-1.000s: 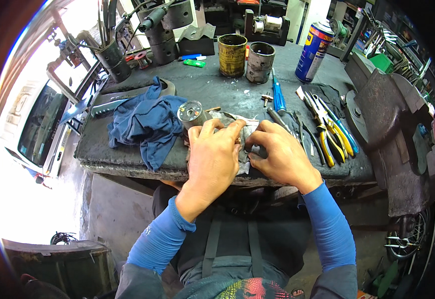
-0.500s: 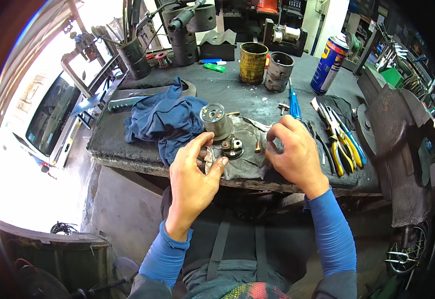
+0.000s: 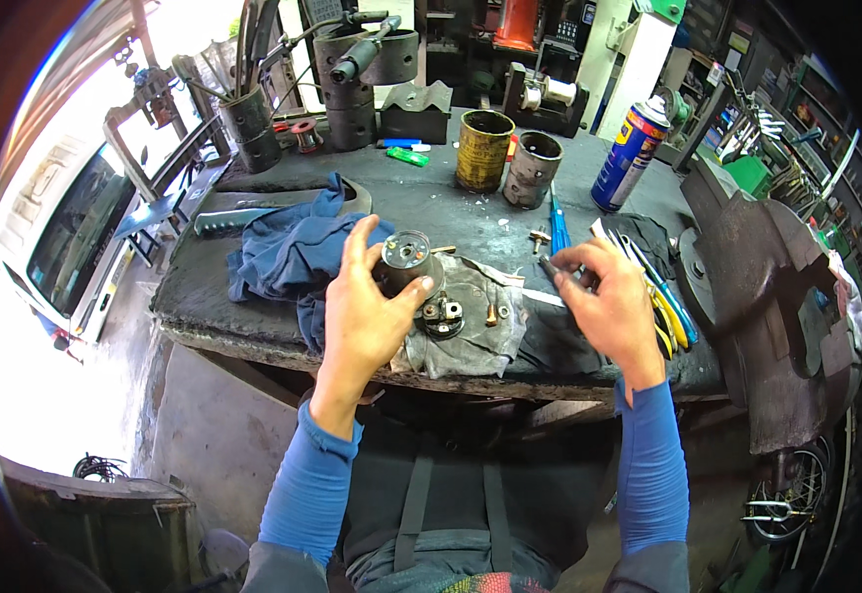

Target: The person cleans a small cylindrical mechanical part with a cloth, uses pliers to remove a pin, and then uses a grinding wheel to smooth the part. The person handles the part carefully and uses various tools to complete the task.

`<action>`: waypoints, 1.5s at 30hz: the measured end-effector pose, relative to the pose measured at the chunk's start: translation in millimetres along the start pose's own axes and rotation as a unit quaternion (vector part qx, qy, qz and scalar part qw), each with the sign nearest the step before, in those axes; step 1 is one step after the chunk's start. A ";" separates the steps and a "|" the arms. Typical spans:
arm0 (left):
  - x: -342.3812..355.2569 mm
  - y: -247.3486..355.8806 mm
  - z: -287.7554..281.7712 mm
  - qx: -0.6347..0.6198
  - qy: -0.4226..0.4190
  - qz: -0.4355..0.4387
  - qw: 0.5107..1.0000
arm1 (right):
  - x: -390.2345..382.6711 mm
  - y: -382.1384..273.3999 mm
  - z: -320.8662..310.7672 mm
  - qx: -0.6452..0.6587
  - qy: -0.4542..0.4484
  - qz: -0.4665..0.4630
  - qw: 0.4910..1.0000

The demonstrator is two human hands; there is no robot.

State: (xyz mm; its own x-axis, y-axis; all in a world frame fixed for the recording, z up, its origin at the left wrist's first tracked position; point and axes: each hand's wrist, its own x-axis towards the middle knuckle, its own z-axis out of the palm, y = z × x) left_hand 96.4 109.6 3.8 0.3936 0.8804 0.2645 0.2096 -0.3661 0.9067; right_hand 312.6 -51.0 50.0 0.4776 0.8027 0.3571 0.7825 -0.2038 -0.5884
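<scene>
One wide left grip point(image 3: 364, 321) spans the grey metal cylinder point(image 3: 407, 253), best steadied upright; the right grip point(image 3: 611, 311) pinches a slim dark rod point(image 3: 549, 266).

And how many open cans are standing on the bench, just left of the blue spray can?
2: a yellow can and, beside it on the right, a grey can, nearer the spray can. I see no other there.

Gry metal cyl. point(image 3: 407, 261), upright

Metal cylinder point(image 3: 409, 265), matt grey cloth point(image 3: 485, 348)
</scene>
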 end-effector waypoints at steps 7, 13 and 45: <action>10.9 -0.8 -2.3 -0.012 -0.002 0.098 0.995 | -43.9 -13.5 28.9 0.022 -0.036 -0.078 0.996; 19.5 12.0 -2.8 -0.003 -0.047 0.142 0.989 | -55.4 -15.1 43.2 0.008 0.007 -0.106 0.994; -123.7 -11.4 -5.5 -0.545 -0.142 -0.257 0.785 | -119.8 -60.1 103.1 0.207 0.093 0.015 0.974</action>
State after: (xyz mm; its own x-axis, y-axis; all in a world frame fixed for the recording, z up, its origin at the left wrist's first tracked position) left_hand 40.4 6.5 -37.5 0.7246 0.6672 -0.1728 -0.4225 0.6281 0.6535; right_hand 167.2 -77.1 -32.3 0.5920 0.6760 0.4389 0.5577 0.0495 -0.8285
